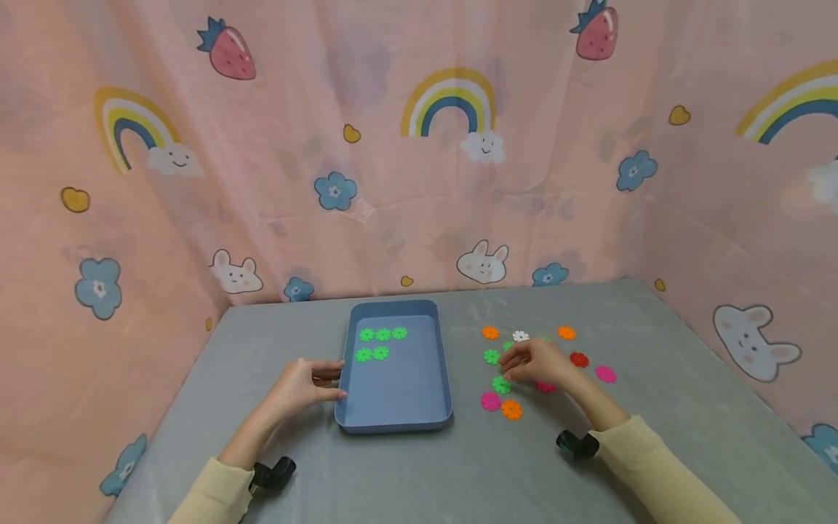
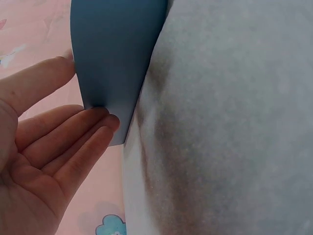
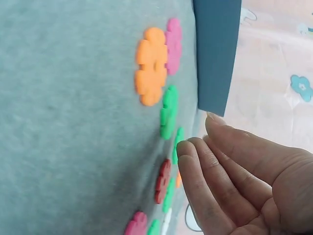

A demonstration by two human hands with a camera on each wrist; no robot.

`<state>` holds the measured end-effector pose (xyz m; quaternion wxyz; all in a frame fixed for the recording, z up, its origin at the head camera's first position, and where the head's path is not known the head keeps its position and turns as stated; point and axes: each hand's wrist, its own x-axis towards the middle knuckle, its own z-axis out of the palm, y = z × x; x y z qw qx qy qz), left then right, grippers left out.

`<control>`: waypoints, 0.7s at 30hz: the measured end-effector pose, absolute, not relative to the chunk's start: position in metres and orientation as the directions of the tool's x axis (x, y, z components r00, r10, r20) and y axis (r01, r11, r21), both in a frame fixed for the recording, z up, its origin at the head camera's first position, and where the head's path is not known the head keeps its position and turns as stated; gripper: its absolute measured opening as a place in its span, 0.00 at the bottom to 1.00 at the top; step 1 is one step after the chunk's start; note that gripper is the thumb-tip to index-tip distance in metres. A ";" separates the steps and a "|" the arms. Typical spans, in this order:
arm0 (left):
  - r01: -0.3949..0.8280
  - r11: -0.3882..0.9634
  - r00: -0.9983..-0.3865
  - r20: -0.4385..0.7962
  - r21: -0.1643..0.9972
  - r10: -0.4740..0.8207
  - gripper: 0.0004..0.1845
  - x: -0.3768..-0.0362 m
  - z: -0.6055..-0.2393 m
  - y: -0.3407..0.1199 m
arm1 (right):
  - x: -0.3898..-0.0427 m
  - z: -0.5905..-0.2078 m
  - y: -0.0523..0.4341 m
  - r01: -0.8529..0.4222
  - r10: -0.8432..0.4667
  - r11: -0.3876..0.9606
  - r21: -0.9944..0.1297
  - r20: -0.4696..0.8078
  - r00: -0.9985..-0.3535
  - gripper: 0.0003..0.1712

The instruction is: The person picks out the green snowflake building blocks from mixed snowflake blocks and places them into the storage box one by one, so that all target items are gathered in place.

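- Grey felt tablecloth [image 1: 458,466] covered the table;
- Pink curtain [image 1: 393,182] with rainbows, strawberries, bunnies hung behind;
- Orange [image 1: 567,332], red [image 1: 579,359] and pink [image 1: 605,374] flower pieces lay apart

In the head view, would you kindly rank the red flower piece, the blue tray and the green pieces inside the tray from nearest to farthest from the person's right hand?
From the right hand:
1. Red flower piece, on the table just to its right.
2. Blue tray, to its left, its near wall at mid-table.
3. Green pieces inside the tray, farther left, toward the tray's far end.
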<state>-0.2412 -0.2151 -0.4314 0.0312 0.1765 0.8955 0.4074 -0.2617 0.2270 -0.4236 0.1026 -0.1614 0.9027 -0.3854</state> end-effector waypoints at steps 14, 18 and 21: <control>0.293 0.587 -0.933 0.090 0.754 0.350 0.32 -0.240 -0.431 -0.215 | -0.261 -0.434 0.226 -0.214 -0.407 0.597 -0.773 -0.063 -0.911 0.18; 0.298 0.582 -0.930 0.094 0.756 0.354 0.32 -0.241 -0.431 -0.216 | -0.262 -0.438 0.227 -0.236 -0.420 0.582 -0.778 -0.040 -0.907 0.18; 0.288 0.584 -0.933 0.084 0.759 0.351 0.32 -0.241 -0.431 -0.216 | -0.263 -0.440 0.227 -0.254 -0.428 0.578 -0.775 -0.022 -0.904 0.18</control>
